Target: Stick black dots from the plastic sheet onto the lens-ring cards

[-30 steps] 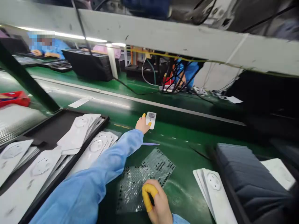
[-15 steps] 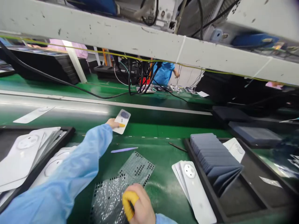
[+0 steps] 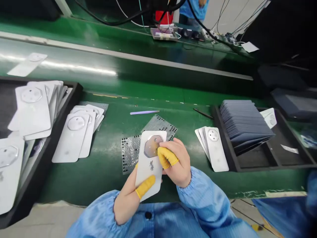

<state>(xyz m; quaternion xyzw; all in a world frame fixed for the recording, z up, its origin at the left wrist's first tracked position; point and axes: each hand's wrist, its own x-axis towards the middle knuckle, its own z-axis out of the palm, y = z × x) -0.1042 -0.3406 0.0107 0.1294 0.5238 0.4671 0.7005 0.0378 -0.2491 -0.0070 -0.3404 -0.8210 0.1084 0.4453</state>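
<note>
In front of my chest a white phone back cover [image 3: 146, 168] is held tilted, its brownish octagonal camera window towards the top. My left hand [image 3: 133, 195] grips its lower part, with a yellow-cotted thumb across the face. My right hand [image 3: 177, 162] is closed in a pinch at the right edge of the camera window; I cannot make out what is between its fingertips. Under the cover lie clear bubble-wrap sheets [image 3: 130, 155] with black dots along their edges. Beyond them are lilac tweezers [image 3: 143, 112].
To the left, a black tray [image 3: 76, 89] holds white covers, with more covers [image 3: 70, 138] beside it. Several covers [image 3: 216, 152] lean near the right tray [image 3: 237, 162], which holds a row of grey sheets [image 3: 245, 122]. A channel with a pale rail [image 3: 138, 59] runs behind.
My left hand has come back from the far side with the cover. My right hand has moved up from the bubble wrap to the cover. The view has tilted down.
</note>
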